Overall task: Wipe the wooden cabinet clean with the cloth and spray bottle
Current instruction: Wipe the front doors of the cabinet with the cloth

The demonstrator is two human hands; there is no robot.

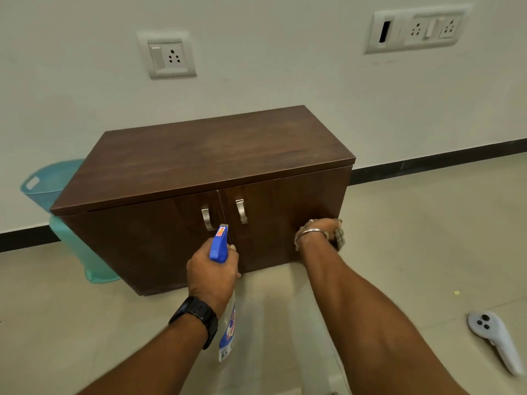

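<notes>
A dark wooden cabinet [199, 158] with two doors and metal handles stands on the floor against the wall. My left hand [212, 270] grips a spray bottle [219, 243] with a blue trigger head, its nozzle pointing at the doors near the handles; the clear body hangs below my wrist. My right hand [319, 232] presses a grey-brown cloth [339, 236] against the lower right part of the right door. Most of the cloth is hidden under the hand.
A light blue plastic bin [48, 183] stands left of the cabinet against the wall. A white handheld controller [493, 337] lies on the tiled floor at the right. Wall sockets [169, 55] sit above the cabinet.
</notes>
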